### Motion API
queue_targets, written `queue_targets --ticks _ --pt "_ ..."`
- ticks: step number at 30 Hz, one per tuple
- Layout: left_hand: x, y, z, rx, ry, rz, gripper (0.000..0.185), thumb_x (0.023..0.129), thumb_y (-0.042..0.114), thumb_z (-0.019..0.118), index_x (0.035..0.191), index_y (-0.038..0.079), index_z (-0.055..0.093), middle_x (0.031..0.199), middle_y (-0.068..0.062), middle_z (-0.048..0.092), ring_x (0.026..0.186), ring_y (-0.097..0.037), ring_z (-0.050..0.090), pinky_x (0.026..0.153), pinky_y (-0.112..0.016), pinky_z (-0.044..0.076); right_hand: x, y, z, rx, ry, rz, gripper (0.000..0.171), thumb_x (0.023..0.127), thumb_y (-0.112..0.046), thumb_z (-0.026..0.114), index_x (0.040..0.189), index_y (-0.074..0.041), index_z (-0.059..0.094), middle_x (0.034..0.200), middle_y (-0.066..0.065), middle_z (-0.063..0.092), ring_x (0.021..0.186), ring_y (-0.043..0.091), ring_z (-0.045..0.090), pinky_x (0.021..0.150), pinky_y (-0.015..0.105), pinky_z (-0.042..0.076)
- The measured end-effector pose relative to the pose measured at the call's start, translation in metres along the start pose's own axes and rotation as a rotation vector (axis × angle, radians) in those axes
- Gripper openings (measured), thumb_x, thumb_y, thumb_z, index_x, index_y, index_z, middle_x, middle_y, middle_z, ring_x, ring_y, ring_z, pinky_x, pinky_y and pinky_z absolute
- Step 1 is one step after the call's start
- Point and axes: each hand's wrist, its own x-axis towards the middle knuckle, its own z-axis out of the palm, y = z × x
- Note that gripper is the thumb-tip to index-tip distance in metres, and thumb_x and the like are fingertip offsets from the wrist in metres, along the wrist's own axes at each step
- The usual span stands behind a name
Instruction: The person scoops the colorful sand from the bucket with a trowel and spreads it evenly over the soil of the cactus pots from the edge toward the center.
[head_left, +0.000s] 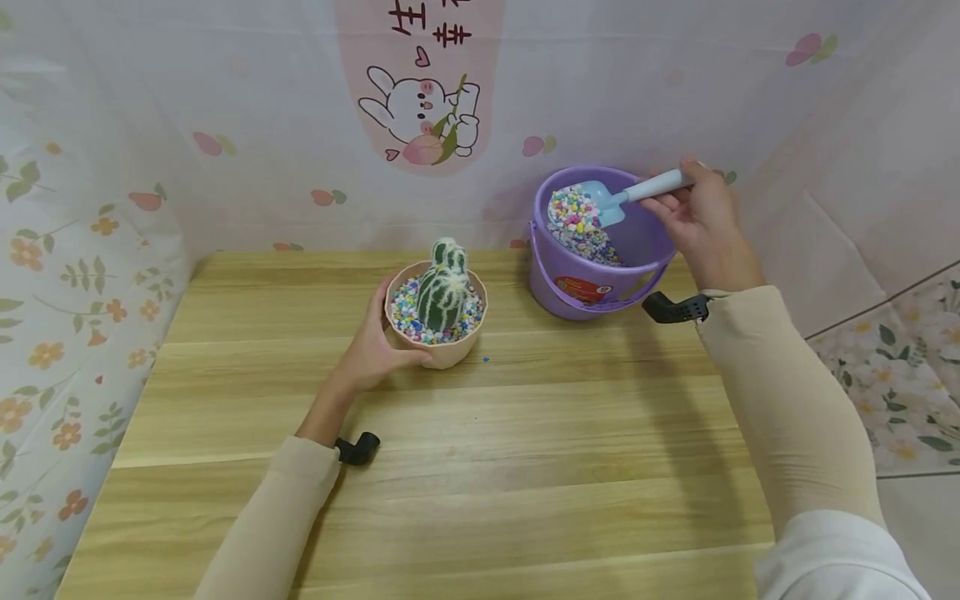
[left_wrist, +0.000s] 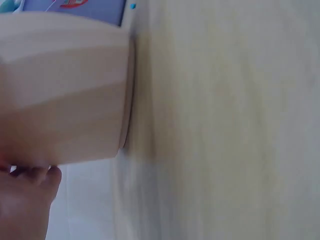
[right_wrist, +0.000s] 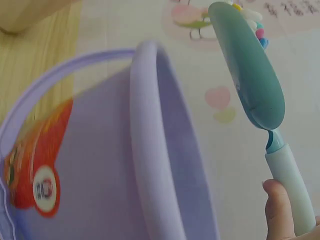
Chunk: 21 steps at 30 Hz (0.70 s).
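My right hand (head_left: 705, 218) grips the pale handle of a small blue shovel (head_left: 652, 185) over a purple bucket (head_left: 573, 283). Colorful pebbles (head_left: 573, 208) fill the shovel's scoop, and more lie inside the bucket. From the right wrist view, the scoop (right_wrist: 255, 75) rises above the bucket's rim with a few pebbles at its edge. My left hand (head_left: 375, 346) holds the side of a peach flowerpot (head_left: 447, 354), its thumb along the front and fingers round the left side. A green cactus (head_left: 442, 296) with white fuzz stands in the pot, ringed by colorful pebbles. The pot's base (left_wrist: 127, 95) sits on the wooden table.
A single blue pebble (head_left: 486, 359) lies on the wooden table (head_left: 480, 483) just right of the pot. Behind the table hangs a white cloth (head_left: 277, 108) with a rabbit print. Floral cloth (head_left: 60, 350) borders the left side. The bucket's handle (right_wrist: 55, 75) hangs down its front.
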Motion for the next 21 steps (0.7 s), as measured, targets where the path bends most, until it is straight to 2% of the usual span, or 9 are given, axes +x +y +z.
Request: queue_targets --ticks 5,12,16,21 --pt "-0.005 0.016 0.010 0.015 0.057 -0.036 0.127 0.065 0.008 0.090 0.155 0.011 0.001 0.156 -0.014 0.014 0.142 -0.028 0.024 0.117 -0.047 0.020 -0.006 0.008 0.004 0.000 -0.017 0.019 0.052 0.098 -0.010 0.058 0.137 -0.042 0.045 0.127 0.021 0.051 0.128 0.037 0.048 0.104 0.050 0.034" --pt "-0.006 0.018 0.010 0.025 0.084 -0.037 0.124 0.064 0.008 0.091 0.154 0.009 0.006 0.153 -0.014 0.019 0.138 -0.028 0.029 0.115 -0.046 0.025 -0.013 0.020 0.008 -0.004 -0.046 0.063 0.034 0.098 -0.011 0.057 0.129 -0.025 0.055 0.113 0.026 0.058 0.119 0.042 0.056 0.103 0.051 0.037" --pt "-0.005 0.017 0.006 0.030 0.052 -0.022 0.122 0.064 0.008 0.091 0.153 0.006 0.007 0.153 -0.015 0.022 0.138 -0.029 0.031 0.113 -0.047 0.028 -0.017 0.028 0.008 -0.035 -0.056 0.070 0.028 0.098 -0.012 0.057 0.125 -0.020 0.058 0.112 0.025 0.060 0.116 0.042 0.058 0.098 0.051 0.042" --pt "-0.003 0.018 -0.002 -0.004 -0.025 -0.012 0.117 0.066 0.003 0.088 0.153 0.007 0.009 0.152 -0.014 0.024 0.137 -0.030 0.032 0.113 -0.049 0.029 -0.024 0.037 0.010 -0.029 -0.075 0.079 0.029 0.098 -0.011 0.057 0.126 -0.019 0.058 0.117 0.023 0.055 0.125 0.041 0.052 0.100 0.051 0.039"
